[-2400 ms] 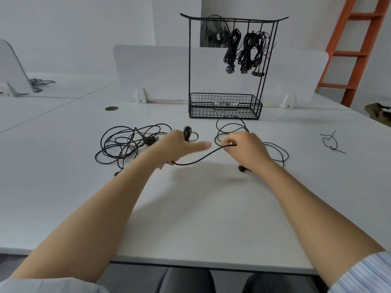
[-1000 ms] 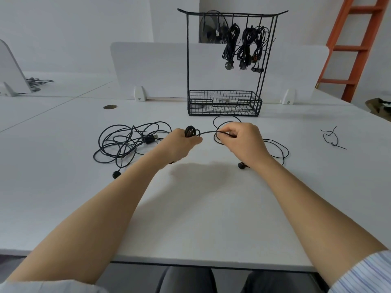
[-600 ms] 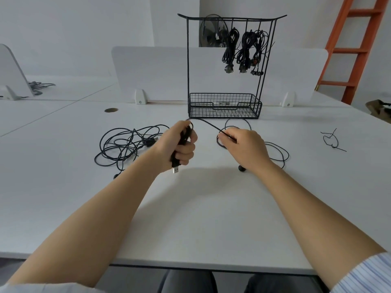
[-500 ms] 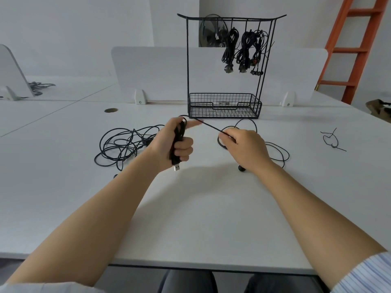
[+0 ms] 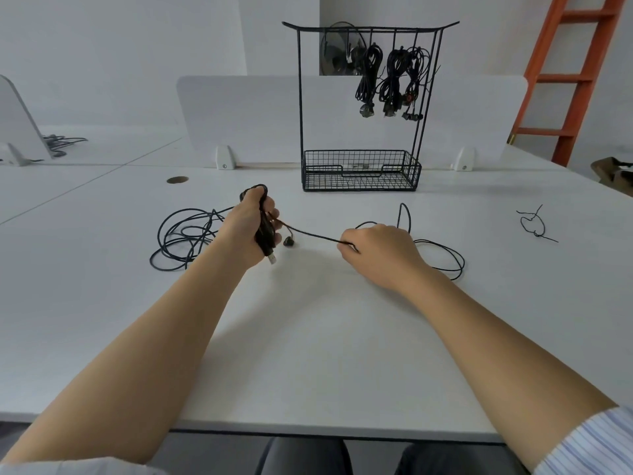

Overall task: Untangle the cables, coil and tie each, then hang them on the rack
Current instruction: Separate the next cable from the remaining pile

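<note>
Fingers [image 5: 273, 211] of the left hand [image 5: 248, 228] are curled tight round a short folded bundle of thin black cable [image 5: 310, 234]. One loop pokes out above the fist and a silver USB plug [image 5: 271, 259] sticks out below it. From the bundle a single strand runs rightward just above the tabletop to the right hand [image 5: 380, 250], whose thumb and fingertips [image 5: 345, 249] pinch it; the other fingers are bent over the strand, knuckles up. A small black end piece [image 5: 288, 241] lies on the white table [image 5: 308, 337] just beside the left fist, under the strand.

Beyond the right hand the same cable lies in loose loops [image 5: 442, 260] on the table, one arc standing up behind the knuckles. To the left of the left wrist lies a tangle of black cables [image 5: 181, 234].

Further back stands a black wire rack [image 5: 300, 97] with a mesh basket at its foot. Three coiled black cables [image 5: 388, 84] hang from the right part of its top bar. A thin black twist tie [image 5: 532, 228] lies well apart to the right. Behind the rack runs a white desk divider [image 5: 239, 111], and an orange ladder [image 5: 579, 77] leans at the far right.
</note>
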`<state>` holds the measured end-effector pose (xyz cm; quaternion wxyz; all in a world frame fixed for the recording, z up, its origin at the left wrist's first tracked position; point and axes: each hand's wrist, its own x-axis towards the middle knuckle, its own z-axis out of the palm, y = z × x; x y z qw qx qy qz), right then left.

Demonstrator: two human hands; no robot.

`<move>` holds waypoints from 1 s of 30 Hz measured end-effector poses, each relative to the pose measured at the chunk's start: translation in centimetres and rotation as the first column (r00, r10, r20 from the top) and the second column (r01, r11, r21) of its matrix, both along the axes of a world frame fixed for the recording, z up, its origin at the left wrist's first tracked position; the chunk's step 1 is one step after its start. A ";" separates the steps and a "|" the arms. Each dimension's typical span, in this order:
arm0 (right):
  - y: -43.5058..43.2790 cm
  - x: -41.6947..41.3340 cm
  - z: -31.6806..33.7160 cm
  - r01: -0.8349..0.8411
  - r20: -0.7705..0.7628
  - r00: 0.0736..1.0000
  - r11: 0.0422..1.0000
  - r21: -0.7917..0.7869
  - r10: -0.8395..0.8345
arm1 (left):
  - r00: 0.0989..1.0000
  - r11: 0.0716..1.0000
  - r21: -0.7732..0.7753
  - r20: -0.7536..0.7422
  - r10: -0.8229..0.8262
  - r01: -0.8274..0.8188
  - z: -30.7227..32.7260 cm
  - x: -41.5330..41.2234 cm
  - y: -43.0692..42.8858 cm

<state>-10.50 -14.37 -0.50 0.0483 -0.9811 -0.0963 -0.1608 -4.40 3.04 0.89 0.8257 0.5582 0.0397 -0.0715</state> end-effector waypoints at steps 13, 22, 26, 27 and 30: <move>-1.3 0.5 0.7 0.108 0.069 0.987 0.920 0.376 -0.144 | 0.959 0.969 0.167 0.186 -0.213 0.182 0.4 -1.0 -0.1; -0.8 0.6 0.5 -0.016 0.269 0.951 0.846 0.533 -0.151 | 0.880 0.443 0.882 0.074 -0.468 0.162 0.2 -2.1 -0.9; -0.4 0.2 0.7 -0.074 0.293 0.952 0.860 0.505 -0.090 | 0.848 0.191 0.961 -0.075 -0.525 0.203 0.2 -2.7 -1.2; -0.4 0.2 0.7 -0.078 0.289 0.954 0.863 0.499 -0.081 | 0.853 0.156 0.968 -0.090 -0.515 0.196 0.3 -2.9 -1.5; -0.3 0.1 0.7 -0.083 0.277 0.958 0.859 0.505 -0.070 | 0.876 0.091 0.982 -0.104 -0.471 0.165 0.1 -3.2 -2.0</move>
